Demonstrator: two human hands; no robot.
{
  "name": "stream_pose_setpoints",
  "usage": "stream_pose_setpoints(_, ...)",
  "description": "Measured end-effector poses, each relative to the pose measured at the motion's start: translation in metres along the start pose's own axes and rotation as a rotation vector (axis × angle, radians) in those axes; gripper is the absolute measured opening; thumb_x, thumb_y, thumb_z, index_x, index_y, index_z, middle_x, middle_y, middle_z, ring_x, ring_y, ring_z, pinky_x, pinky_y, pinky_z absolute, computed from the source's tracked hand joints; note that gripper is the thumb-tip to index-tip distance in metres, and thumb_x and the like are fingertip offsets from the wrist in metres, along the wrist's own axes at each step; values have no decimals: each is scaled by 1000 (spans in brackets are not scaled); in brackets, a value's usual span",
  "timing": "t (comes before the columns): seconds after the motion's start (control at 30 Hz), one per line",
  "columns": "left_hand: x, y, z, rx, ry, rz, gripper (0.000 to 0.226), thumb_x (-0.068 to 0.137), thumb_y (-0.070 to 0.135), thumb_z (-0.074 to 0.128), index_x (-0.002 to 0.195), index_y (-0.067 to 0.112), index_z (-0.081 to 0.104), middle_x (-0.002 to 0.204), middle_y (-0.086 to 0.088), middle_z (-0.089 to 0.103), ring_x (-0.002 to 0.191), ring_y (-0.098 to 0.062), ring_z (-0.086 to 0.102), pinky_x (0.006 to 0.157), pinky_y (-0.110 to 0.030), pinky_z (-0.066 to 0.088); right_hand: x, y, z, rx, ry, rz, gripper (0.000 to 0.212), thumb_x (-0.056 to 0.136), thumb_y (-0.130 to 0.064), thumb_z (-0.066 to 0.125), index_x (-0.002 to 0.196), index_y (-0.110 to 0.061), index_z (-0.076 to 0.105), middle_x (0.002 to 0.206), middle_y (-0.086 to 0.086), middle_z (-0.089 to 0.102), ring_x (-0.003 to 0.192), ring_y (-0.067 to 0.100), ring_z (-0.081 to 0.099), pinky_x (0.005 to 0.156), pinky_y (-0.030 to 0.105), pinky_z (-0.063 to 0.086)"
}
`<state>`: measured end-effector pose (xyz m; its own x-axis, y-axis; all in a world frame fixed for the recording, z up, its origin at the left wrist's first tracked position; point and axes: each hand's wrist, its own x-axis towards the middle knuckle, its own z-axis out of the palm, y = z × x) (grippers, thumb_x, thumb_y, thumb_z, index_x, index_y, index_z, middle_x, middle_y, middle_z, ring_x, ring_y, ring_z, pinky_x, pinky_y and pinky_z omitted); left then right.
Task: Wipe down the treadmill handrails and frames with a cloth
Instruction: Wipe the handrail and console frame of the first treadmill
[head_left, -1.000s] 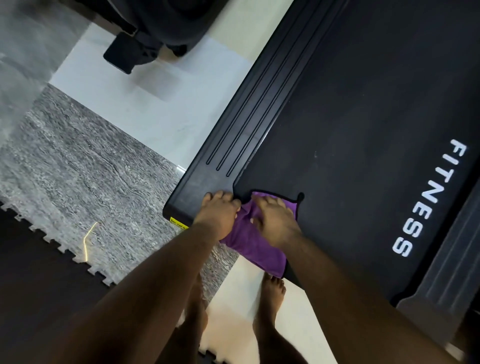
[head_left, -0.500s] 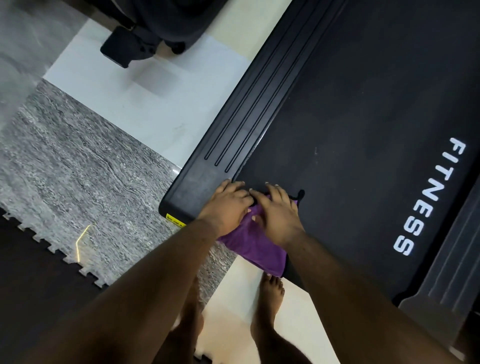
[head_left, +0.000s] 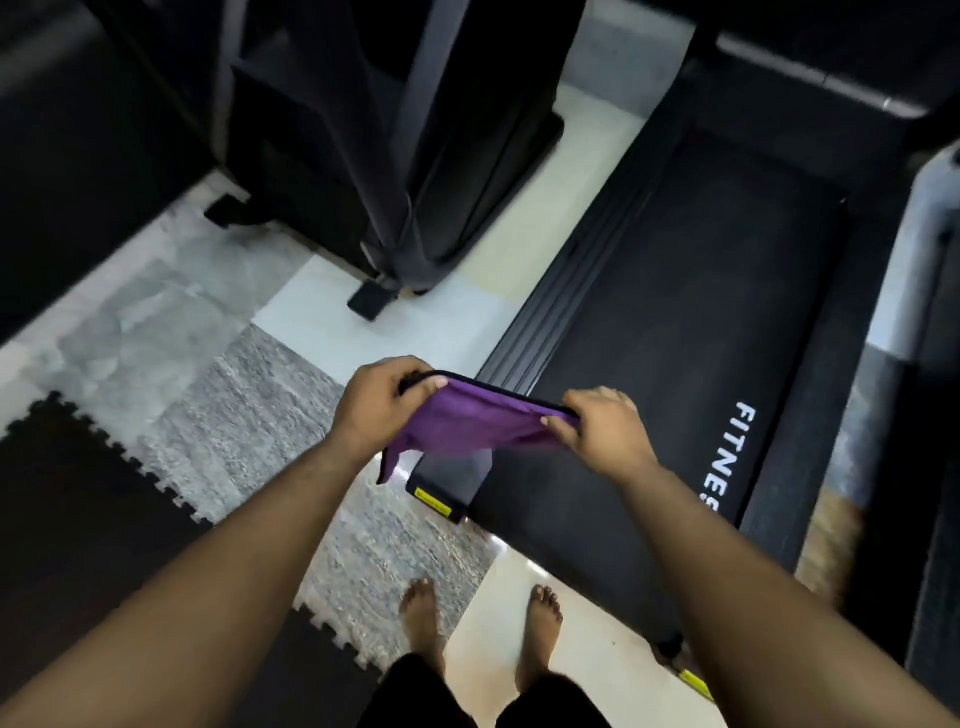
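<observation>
Above the near left corner of the treadmill (head_left: 691, 332), we hold the cloth (head_left: 478, 423) stretched between both hands, clear of the deck: left hand (head_left: 382, 402) pinches its left end, right hand (head_left: 605, 428) grips its right end, fingers curled. We judge this a refolding pause between wiping passes; next the cloth must go to an unwiped rail. It is purple, dark-edged, sagging, one corner hanging down.

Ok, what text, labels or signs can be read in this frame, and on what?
"FITNES", its last letter hidden by the right forearm: white print on the treadmill belt.
Yellow sticker on the treadmill's rear corner: too small to read.
Second yellow sticker on the other rear corner: blurred, unreadable.
</observation>
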<state>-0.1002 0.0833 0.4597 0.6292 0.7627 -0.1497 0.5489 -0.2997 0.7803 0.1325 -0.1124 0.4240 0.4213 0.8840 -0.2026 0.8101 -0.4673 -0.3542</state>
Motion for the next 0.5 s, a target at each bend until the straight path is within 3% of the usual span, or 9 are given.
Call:
stream_pose_setpoints(0.07, -11, 28, -49, -28, 118, 14, 17, 92, 37, 75, 90, 20, 74, 85, 4, 72, 84, -17, 68, 80, -36, 56, -6, -36, -43, 44, 99, 78, 37, 94, -48, 66, 77, -22, 45, 80, 2, 64, 86, 31, 62, 84, 43, 48)
stream_pose_setpoints(0.17, -11, 57, -92, -83, 203, 23, 25, 90, 44, 70, 94, 20, 75, 87, 3, 75, 85, -19, 70, 83, -40, 57, 0, -89, -91, 368, 150, 278, 44, 95, -49, 66, 74, -15, 48, 66, -2, 56, 68, 24, 56, 63, 38, 41)
stream_pose_setpoints(0.23, -10, 76, -115, -134, 237, 18, 27, 87, 49, 66, 92, 24, 74, 85, 7, 76, 83, -18, 71, 83, -42, 58, 5, -132, -119, 581, 250, 296, 49, 94, -44, 69, 67, -16, 41, 58, -3, 46, 57, 17, 45, 58, 36, 35)
stream_pose_setpoints(0.3, -8, 95, -127, -195, 259, 34, 18, 85, 50, 65, 84, 34, 71, 84, 11, 76, 84, -15, 72, 83, -44, 59, 11, -171, -142, 771, 310, 282, 48, 95, -37, 71, 63, -17, 41, 55, -2, 42, 51, 12, 40, 52, 29, 38)
stream_pose_setpoints(0.33, -9, 106, -132, -218, 260, 58, 15, 85, 49, 65, 82, 36, 71, 84, 12, 76, 84, -15, 72, 83, -45, 59, 13, -191, -153, 875, 313, 271, 46, 95, -35, 72, 64, -16, 44, 55, -1, 43, 50, 12, 43, 51, 27, 43)
stream_pose_setpoints(0.4, -12, 126, -135, -239, 217, 101, 16, 91, 41, 65, 86, 29, 74, 84, 9, 76, 84, -17, 73, 81, -45, 59, 15, -224, -166, 1039, 264, 245, 40, 96, -36, 71, 68, -15, 52, 57, 2, 48, 56, 19, 50, 55, 37, 49)
stream_pose_setpoints(0.5, -18, 153, -137, -203, 165, 182, 20, 101, 31, 59, 99, 21, 77, 88, 4, 75, 86, -20, 70, 79, -38, 55, 19, -256, -186, 1057, 250, 181, 41, 96, -44, 65, 68, -16, 53, 62, 1, 47, 62, 20, 48, 59, 38, 42)
